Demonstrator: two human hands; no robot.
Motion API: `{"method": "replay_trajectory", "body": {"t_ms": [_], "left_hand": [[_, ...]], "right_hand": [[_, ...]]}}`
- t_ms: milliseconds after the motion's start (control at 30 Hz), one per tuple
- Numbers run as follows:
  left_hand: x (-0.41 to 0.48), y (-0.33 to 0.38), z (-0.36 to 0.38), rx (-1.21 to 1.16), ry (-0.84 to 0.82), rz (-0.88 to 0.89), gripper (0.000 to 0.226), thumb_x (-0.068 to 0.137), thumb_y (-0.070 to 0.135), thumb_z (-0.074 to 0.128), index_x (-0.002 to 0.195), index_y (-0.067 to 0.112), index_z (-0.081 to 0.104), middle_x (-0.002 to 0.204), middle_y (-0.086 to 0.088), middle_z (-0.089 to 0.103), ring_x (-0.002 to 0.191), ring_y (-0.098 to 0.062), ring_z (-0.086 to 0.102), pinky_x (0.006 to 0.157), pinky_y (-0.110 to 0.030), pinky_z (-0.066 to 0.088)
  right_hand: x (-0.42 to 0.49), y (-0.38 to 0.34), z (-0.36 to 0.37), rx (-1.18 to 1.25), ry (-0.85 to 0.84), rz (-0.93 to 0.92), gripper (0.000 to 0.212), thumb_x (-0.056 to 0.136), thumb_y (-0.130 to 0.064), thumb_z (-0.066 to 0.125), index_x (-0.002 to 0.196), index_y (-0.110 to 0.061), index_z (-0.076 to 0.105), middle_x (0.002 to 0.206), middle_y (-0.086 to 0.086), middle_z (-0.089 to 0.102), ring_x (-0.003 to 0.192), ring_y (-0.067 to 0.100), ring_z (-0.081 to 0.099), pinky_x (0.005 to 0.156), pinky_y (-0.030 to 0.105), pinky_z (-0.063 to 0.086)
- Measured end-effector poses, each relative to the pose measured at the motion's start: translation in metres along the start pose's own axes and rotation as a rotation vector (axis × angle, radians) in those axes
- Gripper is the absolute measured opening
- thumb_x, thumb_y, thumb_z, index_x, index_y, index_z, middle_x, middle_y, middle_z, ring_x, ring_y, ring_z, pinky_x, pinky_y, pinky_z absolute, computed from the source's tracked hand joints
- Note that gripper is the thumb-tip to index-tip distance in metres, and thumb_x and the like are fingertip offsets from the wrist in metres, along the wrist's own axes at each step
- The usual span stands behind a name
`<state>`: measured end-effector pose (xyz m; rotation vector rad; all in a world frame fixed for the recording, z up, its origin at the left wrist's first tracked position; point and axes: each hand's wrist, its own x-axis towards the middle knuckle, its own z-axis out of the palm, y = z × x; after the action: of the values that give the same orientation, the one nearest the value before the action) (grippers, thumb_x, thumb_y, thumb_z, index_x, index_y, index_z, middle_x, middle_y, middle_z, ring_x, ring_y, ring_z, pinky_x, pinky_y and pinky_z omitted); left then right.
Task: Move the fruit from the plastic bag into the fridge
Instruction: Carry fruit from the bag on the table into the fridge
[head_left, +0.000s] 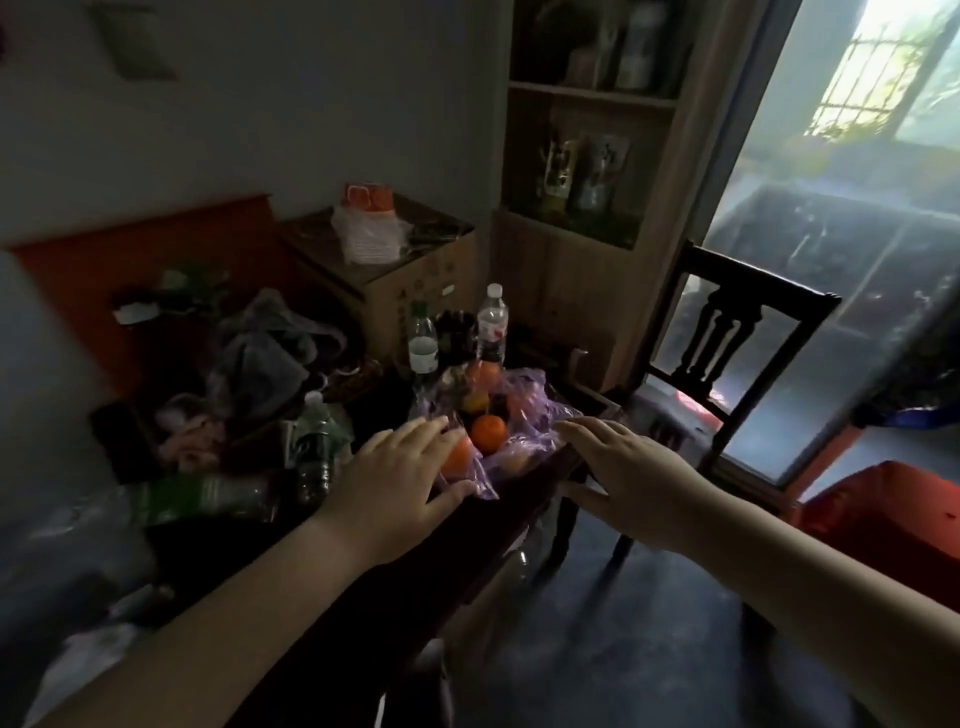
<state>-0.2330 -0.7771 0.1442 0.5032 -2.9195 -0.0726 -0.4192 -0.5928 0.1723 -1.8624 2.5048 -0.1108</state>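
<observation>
Left hand (400, 475) released over plastic bag (527, 415) at the table (467, 545) edge; right hand (636, 478) released, near chair (727, 332).

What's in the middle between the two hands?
In the head view, the purple plastic bag, with an orange in it, lies between the left hand and the right hand.

The plastic bag (527, 415) is thin, translucent purple film, crinkled and faintly shiny. The oranges (488, 432) in it have matt peel. The table (483, 540) is dark wood with a gloss. The chair (727, 332) is dark carved wood. 2 upright bottles (492, 325) are clear plastic; the box (415, 291) is matt cardboard.
</observation>
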Motion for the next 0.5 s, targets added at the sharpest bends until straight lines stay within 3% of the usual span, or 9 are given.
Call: {"method": "replay_trajectory", "body": {"t_ms": [267, 500], "left_hand": [[0.050, 0.055, 0.059, -0.122, -0.090, -0.197, 0.082, 0.078, 0.066, -0.001, 0.149, 0.028, 0.015, 0.156, 0.005, 0.020, 0.143, -0.011, 0.013, 0.114, -0.029, 0.011], [0.078, 0.060, 0.105, -0.153, -0.123, -0.331, 0.087, 0.075, 0.064, -0.004, 0.150, 0.025, 0.016, 0.156, 0.006, 0.019, 0.143, -0.011, 0.012, 0.114, -0.028, 0.011]], "right_hand": [[0.026, 0.079, 0.050, 0.109, -0.087, -0.034, 0.068, 0.092, -0.048, 0.046, 0.149, -0.021, 0.022, 0.152, -0.005, 0.029, 0.138, 0.014, 0.030, 0.109, 0.029, 0.033], [0.063, 0.123, 0.086, 0.138, -0.187, -0.067, 0.067, 0.094, -0.044, 0.046, 0.149, -0.018, 0.020, 0.153, -0.002, 0.027, 0.140, 0.017, 0.027, 0.110, 0.030, 0.030]]}}
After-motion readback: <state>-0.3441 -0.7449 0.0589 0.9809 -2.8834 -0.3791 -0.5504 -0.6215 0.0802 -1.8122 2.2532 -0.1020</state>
